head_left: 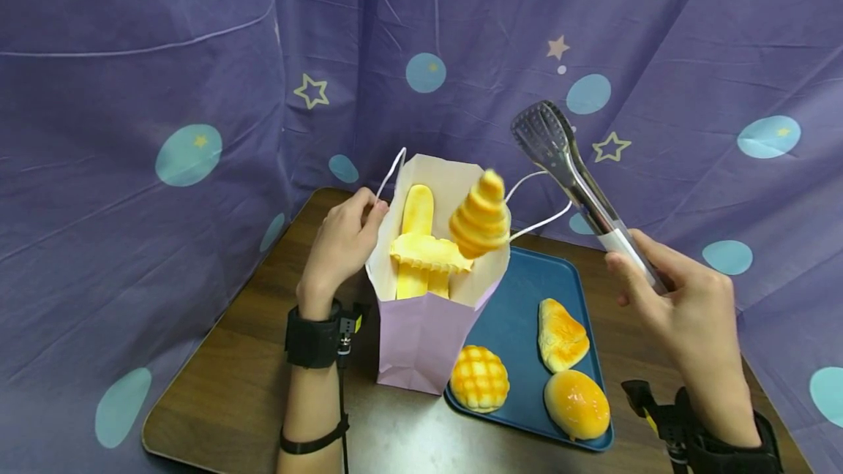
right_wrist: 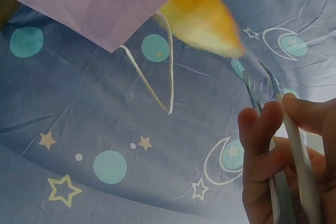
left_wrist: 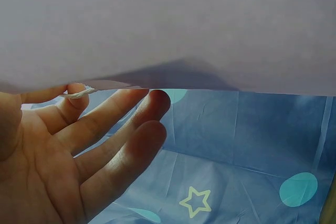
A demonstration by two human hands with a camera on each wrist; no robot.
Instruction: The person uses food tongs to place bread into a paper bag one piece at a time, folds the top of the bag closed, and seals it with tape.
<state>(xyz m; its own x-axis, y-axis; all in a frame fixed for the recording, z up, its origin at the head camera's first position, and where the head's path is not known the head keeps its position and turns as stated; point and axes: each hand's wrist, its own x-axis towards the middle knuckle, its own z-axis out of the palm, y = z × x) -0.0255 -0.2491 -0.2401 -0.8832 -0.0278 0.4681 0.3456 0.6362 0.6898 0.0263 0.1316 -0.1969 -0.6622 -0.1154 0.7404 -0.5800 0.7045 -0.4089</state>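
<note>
My left hand [head_left: 342, 243] pinches the white cord handle [left_wrist: 81, 94] at the left rim of a lilac paper bag [head_left: 421, 342]; its other fingers are extended. Inside the bag lie a long yellow bread stick [head_left: 418, 209] and a crimped-edge yellow bread [head_left: 431, 251], crossing each other. A spiral cone-shaped bread roll [head_left: 481, 218], slightly blurred, appears in the air over the bag's right side. My right hand [head_left: 688, 298] grips metal tongs [head_left: 586, 189] by their white handles. The tongs' tips stand up and to the right of the roll, apart from it.
Right of the bag lies a blue tray [head_left: 520, 276] on the wooden table [head_left: 230, 364]. It bears a round grid-patterned bun [head_left: 479, 379], a triangular bread [head_left: 562, 335] and a glossy round bun [head_left: 577, 404]. A purple patterned curtain [head_left: 474, 20] hangs behind.
</note>
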